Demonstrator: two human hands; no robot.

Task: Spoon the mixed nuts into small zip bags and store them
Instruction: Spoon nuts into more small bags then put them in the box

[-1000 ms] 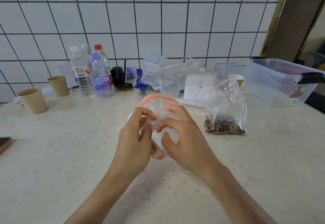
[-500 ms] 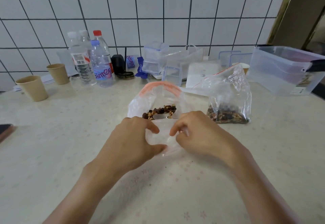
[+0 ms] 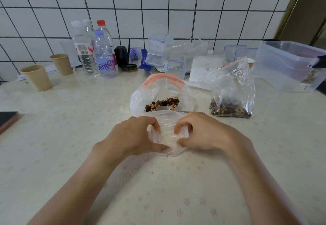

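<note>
A small clear zip bag (image 3: pixel 167 133) lies on the counter between my hands. My left hand (image 3: pixel 134 134) pinches its left edge and my right hand (image 3: pixel 204 131) pinches its right edge, spreading its mouth. Just behind it stands a larger open bag with an orange zip rim (image 3: pixel 163 78), holding mixed nuts (image 3: pixel 162 104) and what looks like a white spoon (image 3: pixel 161 108). To the right sits a filled zip bag of nuts (image 3: pixel 229 99) with a red seal line.
Water bottles (image 3: pixel 104 57) and two paper cups (image 3: pixel 37 77) stand at the back left. Clear containers (image 3: pixel 158 51) and a big plastic storage box (image 3: pixel 289 66) line the back and right. A dark phone (image 3: pixel 7 119) lies at the left edge.
My hands have come down from in front of the big bag to the counter, carrying the small bag with them. The nuts in the large bag now show behind.
</note>
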